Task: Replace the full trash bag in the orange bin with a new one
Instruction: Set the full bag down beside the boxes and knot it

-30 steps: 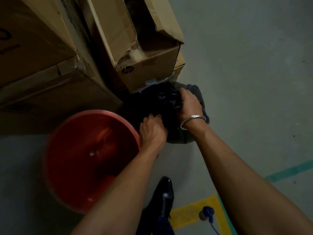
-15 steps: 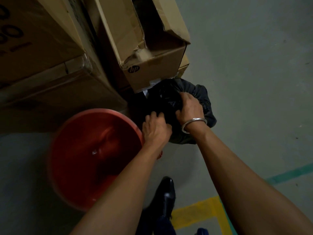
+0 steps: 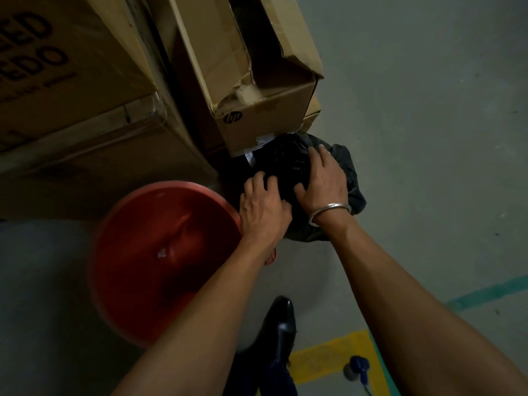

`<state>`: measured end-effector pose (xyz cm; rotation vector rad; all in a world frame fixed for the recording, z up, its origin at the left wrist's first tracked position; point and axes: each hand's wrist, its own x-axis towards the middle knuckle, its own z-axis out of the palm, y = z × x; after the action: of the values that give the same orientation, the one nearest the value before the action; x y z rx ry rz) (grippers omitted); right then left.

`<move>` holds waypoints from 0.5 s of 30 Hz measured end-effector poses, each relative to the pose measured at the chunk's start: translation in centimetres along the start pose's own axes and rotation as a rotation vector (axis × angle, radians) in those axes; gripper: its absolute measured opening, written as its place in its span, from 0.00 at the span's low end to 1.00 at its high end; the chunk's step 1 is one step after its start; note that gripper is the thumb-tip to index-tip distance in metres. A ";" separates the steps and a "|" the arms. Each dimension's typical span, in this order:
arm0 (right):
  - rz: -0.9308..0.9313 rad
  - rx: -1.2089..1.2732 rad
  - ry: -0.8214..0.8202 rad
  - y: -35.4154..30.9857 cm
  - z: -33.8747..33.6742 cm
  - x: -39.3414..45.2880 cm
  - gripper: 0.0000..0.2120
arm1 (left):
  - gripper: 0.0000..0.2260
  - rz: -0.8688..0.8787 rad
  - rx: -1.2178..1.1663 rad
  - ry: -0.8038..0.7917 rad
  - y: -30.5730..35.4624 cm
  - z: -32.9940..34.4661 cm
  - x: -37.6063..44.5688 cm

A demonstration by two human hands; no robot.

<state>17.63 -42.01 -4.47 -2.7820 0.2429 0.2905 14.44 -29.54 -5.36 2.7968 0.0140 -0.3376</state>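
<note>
Nearest: a black shoe [image 3: 281, 324] on the grey floor [image 3: 428, 138], beside yellow tape [image 3: 328, 358]. Left of it, the orange bin [image 3: 137, 252] stands unlined. Beyond the bin's right rim, the black trash bag [image 3: 347, 178] sits on the floor against a cardboard box [image 3: 257, 110]. Left hand [image 3: 264, 208] lies on the bag, fingers curled into the plastic. Right hand [image 3: 324, 181], bracelet at wrist, fingers spread flat over the bag top; no closed grip visible.
</note>
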 end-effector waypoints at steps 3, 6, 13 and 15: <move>-0.076 -0.014 0.010 -1.4 -0.4 -0.8 0.40 | 0.27 0.013 0.013 0.033 -0.8 -0.9 -0.4; -0.104 -0.034 -0.008 -2.8 -0.8 -0.9 0.41 | 0.29 0.016 0.015 0.065 -1.7 -2.3 -0.1; -0.225 -0.146 0.009 -6.6 -1.7 -3.1 0.44 | 0.35 -0.028 0.038 0.121 -4.5 -5.9 -1.8; -0.252 -0.177 0.018 -8.1 -2.6 -4.1 0.44 | 0.37 -0.042 0.054 0.140 -5.5 -7.7 -2.7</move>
<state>15.75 -34.83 1.32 -2.9486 -0.1355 0.2336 13.37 -21.82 0.66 2.8713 0.0979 -0.1542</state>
